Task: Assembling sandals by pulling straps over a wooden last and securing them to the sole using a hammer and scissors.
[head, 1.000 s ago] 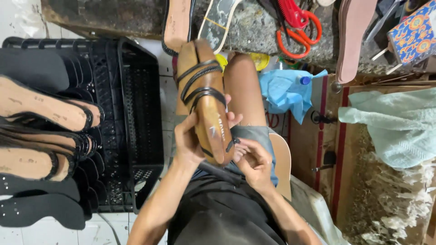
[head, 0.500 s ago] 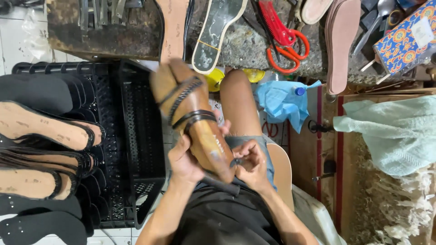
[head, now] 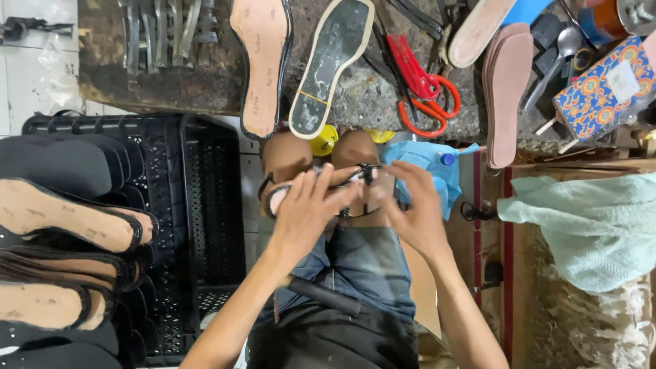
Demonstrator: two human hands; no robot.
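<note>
At my left sits the black crate [head: 205,225] of finished sandals. My left hand [head: 307,212] is clamped over the strappy sandal [head: 277,198] lying across my knees, its long axis running left to right, heel end poking out past my thumb side. My right hand [head: 417,212] pinches the black strap [head: 365,171] (fingers closed on it), red scissors [head: 420,85] beyond

red scissors [head: 420,85] | black crate [head: 205,205] | blue patterned box [head: 601,89] | green cloth [head: 594,225]
</note>
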